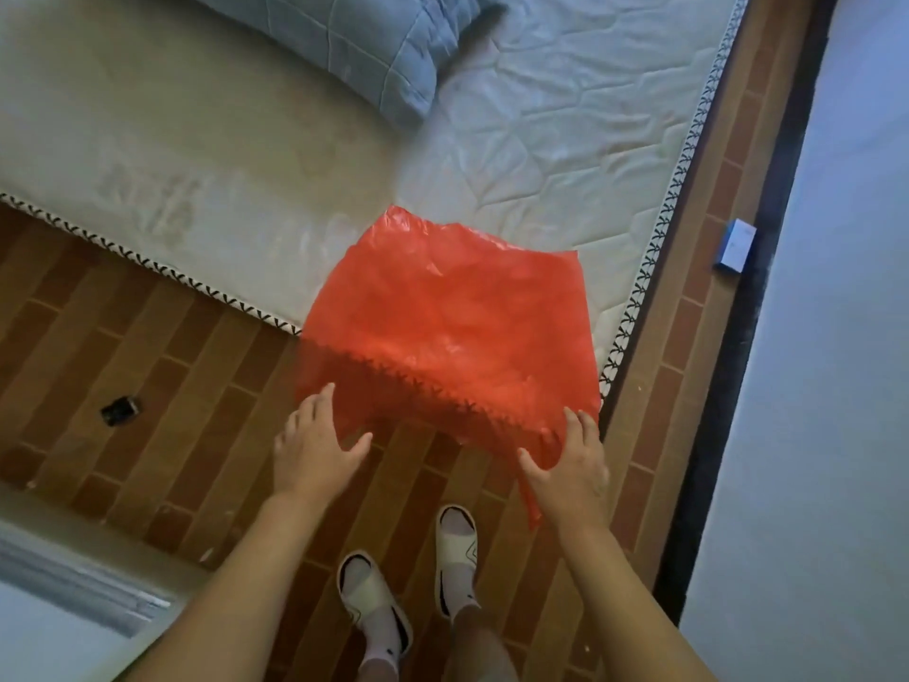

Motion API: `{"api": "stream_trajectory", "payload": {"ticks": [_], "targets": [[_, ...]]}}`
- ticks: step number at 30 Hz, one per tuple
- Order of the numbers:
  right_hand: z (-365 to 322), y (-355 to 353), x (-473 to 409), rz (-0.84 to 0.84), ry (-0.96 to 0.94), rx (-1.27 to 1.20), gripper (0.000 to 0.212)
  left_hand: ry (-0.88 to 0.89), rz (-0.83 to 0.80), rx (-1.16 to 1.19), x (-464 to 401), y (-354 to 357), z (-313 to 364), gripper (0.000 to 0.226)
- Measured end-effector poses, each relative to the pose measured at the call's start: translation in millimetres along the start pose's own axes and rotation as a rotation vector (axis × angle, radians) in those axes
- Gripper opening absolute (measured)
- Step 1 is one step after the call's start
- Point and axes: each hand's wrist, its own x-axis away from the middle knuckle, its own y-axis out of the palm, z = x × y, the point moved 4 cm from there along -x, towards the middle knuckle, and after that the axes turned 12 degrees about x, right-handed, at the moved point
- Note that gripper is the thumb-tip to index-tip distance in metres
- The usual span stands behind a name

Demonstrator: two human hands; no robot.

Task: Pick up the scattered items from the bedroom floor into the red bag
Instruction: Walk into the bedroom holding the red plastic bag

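- Mattress (221, 140) carries a blue quilted pillow (354, 46) and the red bag (442, 327) (its near edge overhangs the corner).
- Brick-patterned floor (147, 347) carries a small black object (119, 411) and a blue box (736, 246).

Soft, even daylight fills the room with faint shadows; the whole view is slightly blurred, and the wide lens bends the mattress (565, 155) edges outward

left hand (315, 447): forearm reaching forward, palm down, fingers spread and straight | right hand (570, 465): forearm reaching forward, palm down, fingers relaxed, thumb out
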Motion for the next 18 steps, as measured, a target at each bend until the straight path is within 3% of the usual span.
{"api": "stream_trajectory", "payload": {"ticks": [6,13,16,18], "targets": [[36,67,14,-0.044,0.168,-0.028,0.114,-0.023,0.001,-0.007,-6,60,-28,0.094],[62,126,18,-0.107,0.378,-0.074,0.143,-0.2,0.156,0.061,-17,89,-78,0.108],[74,153,19,-0.17,0.472,-0.093,0.14,-0.316,0.158,0.079,-23,102,-103,0.115],[81,168,19,-0.201,0.495,-0.125,0.122,-0.399,0.16,0.106,-29,109,-119,0.119]]}}
